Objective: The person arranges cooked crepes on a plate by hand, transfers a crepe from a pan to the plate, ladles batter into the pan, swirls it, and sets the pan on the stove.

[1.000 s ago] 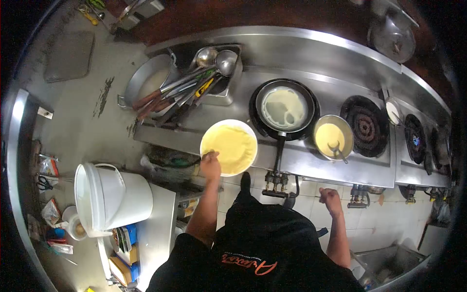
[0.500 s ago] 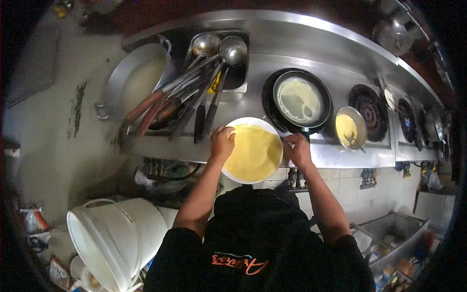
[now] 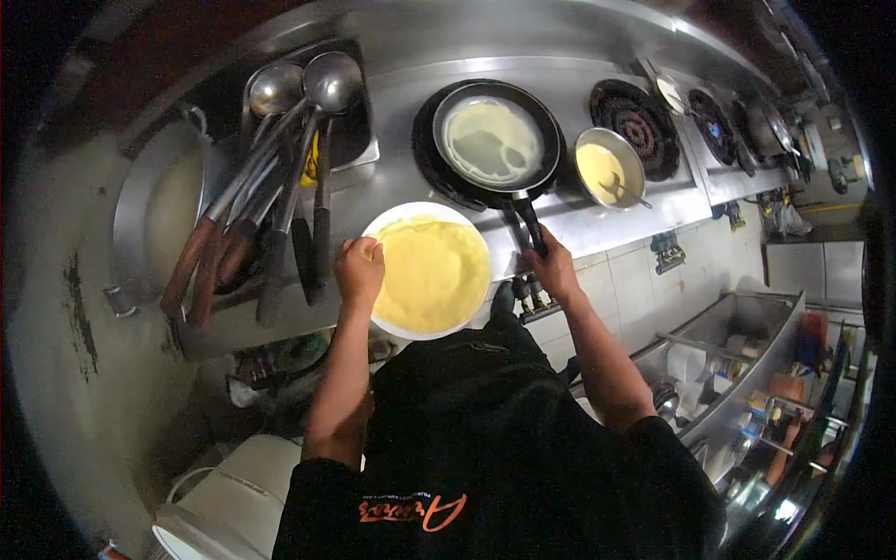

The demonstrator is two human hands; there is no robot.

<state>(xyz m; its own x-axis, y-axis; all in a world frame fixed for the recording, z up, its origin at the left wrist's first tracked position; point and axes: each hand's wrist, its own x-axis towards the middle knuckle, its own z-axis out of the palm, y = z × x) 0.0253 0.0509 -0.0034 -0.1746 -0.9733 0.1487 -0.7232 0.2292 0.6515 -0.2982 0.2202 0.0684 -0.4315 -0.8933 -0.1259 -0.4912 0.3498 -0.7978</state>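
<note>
My left hand [image 3: 360, 271] is closed on the left rim of a white plate [image 3: 403, 329]. Flat yellow crepes [image 3: 434, 271] cover most of that plate; whether my fingertips also touch their edge I cannot tell. To the right, my right hand [image 3: 551, 264] is wrapped round the black handle of a frying pan [image 3: 553, 140]. Pale batter [image 3: 493, 140] lies in an uneven, thin layer over the pan's bottom. The pan sits on a dark burner. Beside it stands a small metal pot [image 3: 597, 168] of yellow batter, with a ladle [image 3: 616, 189] in it.
Several long-handled ladles [image 3: 333, 82] rest across a metal tray at the left. Further left is a large metal pot [image 3: 159, 215] with pale liquid. Another burner [image 3: 637, 131] lies right of the batter pot. A white bucket [image 3: 243, 485] stands on the floor behind, left of me.
My right hand has gone from near the plate's right side onto the pan handle. My left hand stays at the plate's rim. The view has shifted to the right.
</note>
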